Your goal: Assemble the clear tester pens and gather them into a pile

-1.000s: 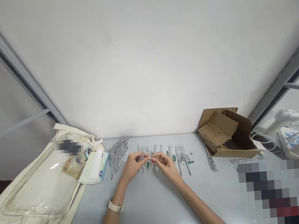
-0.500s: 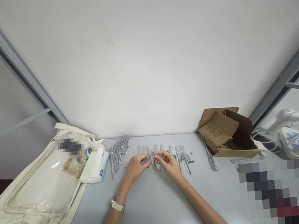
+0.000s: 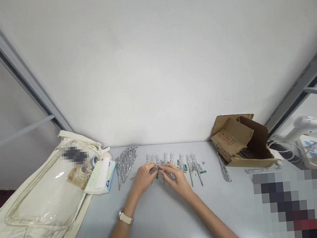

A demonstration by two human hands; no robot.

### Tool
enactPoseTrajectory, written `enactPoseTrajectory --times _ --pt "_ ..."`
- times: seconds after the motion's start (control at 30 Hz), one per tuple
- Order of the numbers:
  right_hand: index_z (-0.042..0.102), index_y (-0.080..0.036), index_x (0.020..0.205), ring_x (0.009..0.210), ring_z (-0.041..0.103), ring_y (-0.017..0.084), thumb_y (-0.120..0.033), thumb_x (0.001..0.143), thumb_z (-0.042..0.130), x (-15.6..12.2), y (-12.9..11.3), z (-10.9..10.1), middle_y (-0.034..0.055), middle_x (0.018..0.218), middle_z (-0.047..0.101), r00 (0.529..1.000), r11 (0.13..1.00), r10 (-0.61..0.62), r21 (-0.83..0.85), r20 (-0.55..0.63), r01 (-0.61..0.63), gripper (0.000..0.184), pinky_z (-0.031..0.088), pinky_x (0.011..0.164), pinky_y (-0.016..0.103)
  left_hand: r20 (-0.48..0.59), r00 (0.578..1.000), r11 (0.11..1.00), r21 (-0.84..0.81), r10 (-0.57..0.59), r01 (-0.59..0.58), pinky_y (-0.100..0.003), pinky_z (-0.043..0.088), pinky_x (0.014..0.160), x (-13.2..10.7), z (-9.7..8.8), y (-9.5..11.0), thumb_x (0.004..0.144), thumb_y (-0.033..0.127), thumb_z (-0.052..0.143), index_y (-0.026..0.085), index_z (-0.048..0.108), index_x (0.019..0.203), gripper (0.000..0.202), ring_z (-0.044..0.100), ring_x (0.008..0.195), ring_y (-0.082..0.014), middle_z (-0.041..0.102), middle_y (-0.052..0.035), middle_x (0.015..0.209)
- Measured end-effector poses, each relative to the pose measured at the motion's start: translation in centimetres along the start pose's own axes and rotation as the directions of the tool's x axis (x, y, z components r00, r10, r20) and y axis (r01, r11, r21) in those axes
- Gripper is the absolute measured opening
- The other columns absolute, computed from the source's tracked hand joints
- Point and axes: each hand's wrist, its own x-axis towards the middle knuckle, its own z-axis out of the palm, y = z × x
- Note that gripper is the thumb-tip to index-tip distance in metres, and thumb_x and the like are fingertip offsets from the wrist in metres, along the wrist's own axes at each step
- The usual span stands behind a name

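My left hand (image 3: 144,177) grips a clear-handled screwdriver (image 3: 153,169); my right hand (image 3: 178,180), thumb and fingers narrowly spaced, meets its handle end, though I cannot tell whether it pinches anything. Since half a second ago, my right fingertips have shifted slightly left.

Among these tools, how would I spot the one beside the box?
Find the open cardboard box toward the right. Beside it, toward the near left, lies a slim clear-handled tool. Unlike the row of tools further left, it lies alone, handle end nearest.
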Motion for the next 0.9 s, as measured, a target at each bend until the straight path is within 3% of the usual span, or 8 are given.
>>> enactPoseTrajectory --times 0.23,0.4,0.5,0.57,0.63,0.7,0.77,0.9 --pt "0.044 -0.028 0.141 0.085 0.060 0.017 -0.025 0.094 0.046 -0.3 0.2 0.5 0.0070 0.104 0.057 0.999 0.998 -0.029 -0.047 0.035 0.031 0.047 0.048 0.090 0.038 -0.120 0.991 0.998 0.015 -0.055 0.057 -0.026 0.038 0.068 0.4 -0.3 -0.8 0.089 0.029 0.048 0.019 0.061 0.074 0.022 0.055 0.072 -0.0168 0.062 -0.0028 0.075" --pt "0.055 -0.023 0.125 0.084 0.059 0.018 -0.028 0.096 0.042 -0.3 0.4 0.5 0.0071 0.098 0.057 1.000 0.998 -0.003 -0.057 -0.025 0.002 0.032 0.048 0.086 0.036 -0.316 0.938 0.989 -0.015 -0.144 0.147 -0.027 0.041 0.071 0.8 -1.2 -3.0 0.090 0.036 0.045 0.017 0.064 0.077 0.031 0.056 0.073 -0.0170 0.064 -0.0038 0.076" --pt "0.060 -0.022 0.117 0.086 0.061 0.020 -0.035 0.095 0.045 -0.2 0.3 0.3 0.0079 0.097 0.061 0.996 0.999 0.053 0.011 -0.067 -0.052 0.030 0.048 0.086 0.037 -0.311 0.927 0.974 0.024 -0.209 0.227 -0.028 0.042 0.074 0.7 -1.7 -4.3 0.088 0.036 0.049 0.017 0.065 0.078 0.026 0.058 0.077 -0.0182 0.065 -0.0041 0.080" --pt "0.062 -0.022 0.114 0.086 0.063 0.021 -0.043 0.094 0.047 0.1 0.3 0.1 0.0085 0.099 0.065 0.984 0.973 0.164 0.173 -0.069 -0.150 0.033 0.049 0.087 0.039 -0.253 0.942 0.967 0.074 -0.219 0.244 -0.029 0.042 0.078 0.6 -1.7 -4.9 0.084 0.033 0.054 0.017 0.065 0.079 0.019 0.059 0.084 -0.0200 0.065 -0.0049 0.086" --pt "0.062 -0.021 0.116 0.088 0.067 0.022 -0.050 0.094 0.044 0.5 0.2 -0.2 0.0100 0.103 0.068 0.953 0.863 0.302 0.428 -0.010 -0.269 0.041 0.050 0.089 0.041 -0.203 0.950 0.959 0.106 -0.238 0.262 -0.030 0.042 0.082 0.4 -1.7 -5.1 0.081 0.030 0.058 0.018 0.065 0.081 0.014 0.059 0.091 -0.0219 0.064 -0.0056 0.090" --pt "0.061 -0.019 0.119 0.096 0.067 0.024 -0.057 0.095 0.035 0.9 0.2 -0.6 0.0128 0.108 0.069 0.919 0.684 0.382 0.638 0.100 -0.354 0.052 0.050 0.092 0.043 -0.170 0.949 0.952 0.110 -0.266 0.286 -0.031 0.042 0.083 0.2 -1.7 -5.3 0.078 0.029 0.061 0.019 0.065 0.082 0.012 0.059 0.094 -0.0231 0.064 -0.0057 0.091" --pt "0.061 -0.017 0.122 0.103 0.066 0.025 -0.060 0.095 0.028 1.2 0.4 -0.9 0.0154 0.111 0.069 0.899 0.551 0.402 0.737 0.176 -0.391 0.061 0.050 0.093 0.044 -0.143 0.947 0.948 0.096 -0.288 0.303 -0.031 0.042 0.083 0.2 -1.6 -5.4 0.077 0.029 0.061 0.019 0.066 0.083 0.012 0.059 0.094 -0.0232 0.064 -0.0052 0.091" --pt "0.061 -0.015 0.121 0.102 0.067 0.023 -0.060 0.094 0.030 1.2 0.8 -1.1 0.0161 0.111 0.069 0.875 0.425 0.426 0.803 0.230 -0.418 0.061 0.049 0.095 0.043 -0.115 0.944 0.945 0.072 -0.311 0.320 -0.030 0.041 0.084 0.2 -1.4 -5.7 0.078 0.026 0.058 0.019 0.066 0.081 0.012 0.059 0.094 -0.0223 0.065 -0.0044 0.090"
